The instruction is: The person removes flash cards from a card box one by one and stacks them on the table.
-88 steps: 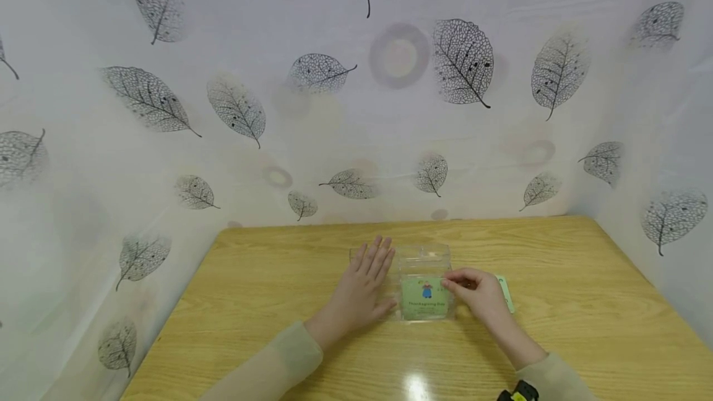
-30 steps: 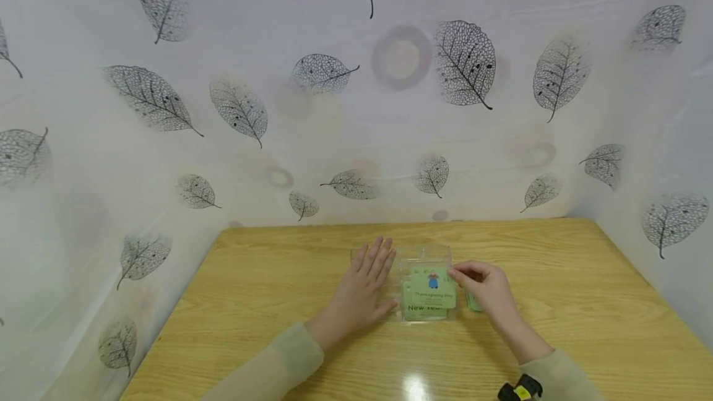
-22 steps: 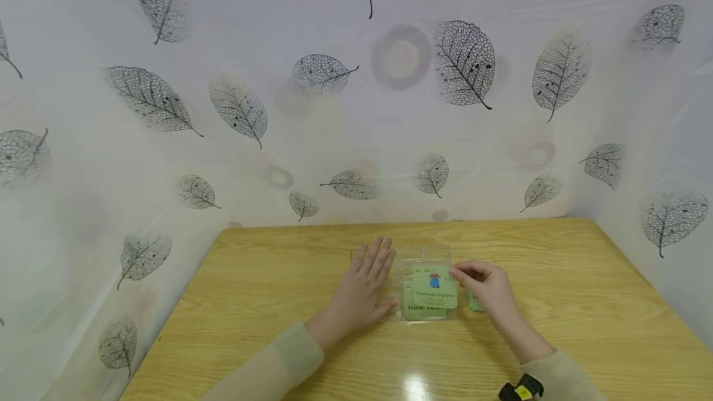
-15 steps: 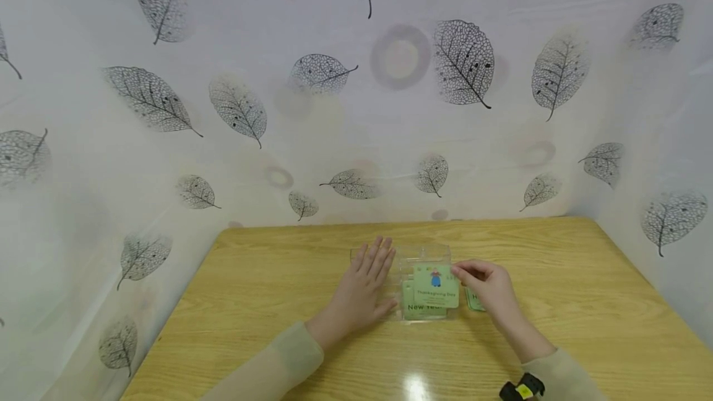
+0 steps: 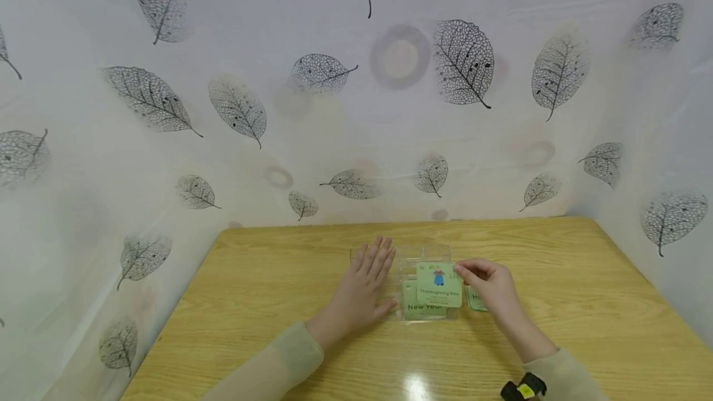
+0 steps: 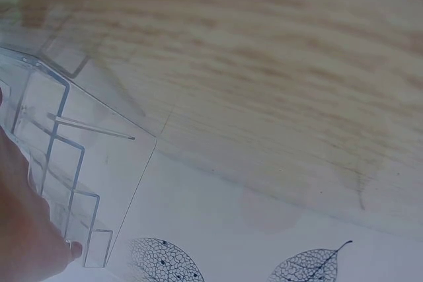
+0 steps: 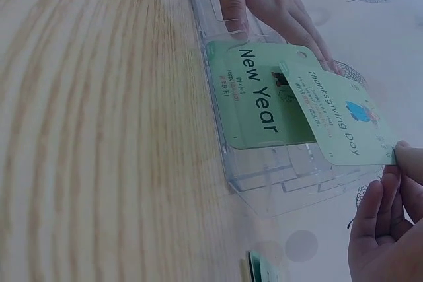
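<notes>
Between finger and thumb, my right hand point(image 5: 492, 286) pinches a green Thanksgiving Day flashcard point(image 5: 439, 286) by its upper right corner. The card is tilted in front of a clear, stepped acrylic rack point(image 6: 82, 146). Behind it, a green New Year flashcard point(image 7: 248, 107) sits in the rack, partly covered by the Thanksgiving Day one. My left hand point(image 5: 362, 289) rests on the rack's left part with its fingers straight. In the right wrist view, the left hand's fingertips lie over the rack's edge.
More green cards point(image 5: 476, 299) lie on the wooden table point(image 5: 267, 283) right of the rack, partly hidden by my right hand. A leaf-patterned curtain point(image 5: 356, 141) closes off the back and sides. A dark watch-like band point(image 5: 523, 388) is near the right sleeve.
The Thanksgiving Day card has come up out of its place in the rack and shifted right with my right hand, uncovering the New Year card. My left hand has stayed put.
</notes>
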`<action>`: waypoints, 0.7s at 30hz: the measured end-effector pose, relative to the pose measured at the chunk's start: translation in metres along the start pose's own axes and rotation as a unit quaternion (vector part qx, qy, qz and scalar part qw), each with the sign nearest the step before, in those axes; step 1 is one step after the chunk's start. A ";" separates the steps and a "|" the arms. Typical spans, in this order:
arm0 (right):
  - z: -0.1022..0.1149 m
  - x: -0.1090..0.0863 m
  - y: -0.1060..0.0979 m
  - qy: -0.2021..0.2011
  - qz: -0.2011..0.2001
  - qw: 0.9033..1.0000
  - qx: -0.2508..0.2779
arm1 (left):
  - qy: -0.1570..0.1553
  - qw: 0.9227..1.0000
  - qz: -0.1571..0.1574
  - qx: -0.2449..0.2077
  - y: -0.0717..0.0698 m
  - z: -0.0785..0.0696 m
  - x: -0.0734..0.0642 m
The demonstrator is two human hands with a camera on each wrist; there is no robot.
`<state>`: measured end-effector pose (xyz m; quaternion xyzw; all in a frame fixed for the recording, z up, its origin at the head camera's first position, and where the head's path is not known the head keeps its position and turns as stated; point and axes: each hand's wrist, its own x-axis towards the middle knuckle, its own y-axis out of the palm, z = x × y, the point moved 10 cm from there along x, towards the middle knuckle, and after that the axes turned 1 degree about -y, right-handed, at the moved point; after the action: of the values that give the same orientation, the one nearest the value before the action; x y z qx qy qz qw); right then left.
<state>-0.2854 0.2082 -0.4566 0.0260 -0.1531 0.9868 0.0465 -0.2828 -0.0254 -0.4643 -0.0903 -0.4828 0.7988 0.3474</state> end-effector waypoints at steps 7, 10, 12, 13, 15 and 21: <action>-0.003 0.002 -0.003 0.011 -0.002 1.000 -0.006 | 0.000 1.000 0.000 -0.001 0.000 0.000 0.001; -0.004 0.002 -0.005 0.016 -0.002 1.000 -0.006 | 0.001 1.000 0.000 -0.004 0.000 0.000 0.001; -0.005 0.002 -0.006 0.017 -0.001 1.000 -0.004 | 0.001 1.000 0.000 -0.006 0.000 0.000 0.001; -0.005 0.001 -0.007 0.017 -0.001 1.000 -0.003 | 0.000 1.000 0.001 -0.005 0.001 0.000 0.001; -0.005 0.001 -0.008 0.016 0.000 1.000 -0.002 | 0.000 1.000 0.001 -0.005 0.001 0.000 0.000; -0.006 0.000 -0.012 0.019 0.001 1.000 -0.003 | -0.001 1.000 -0.008 -0.004 -0.001 0.000 0.000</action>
<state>-0.2846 0.2214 -0.4584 0.0064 -0.1552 0.9867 0.0481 -0.2826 -0.0253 -0.4636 -0.0865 -0.4870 0.7943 0.3527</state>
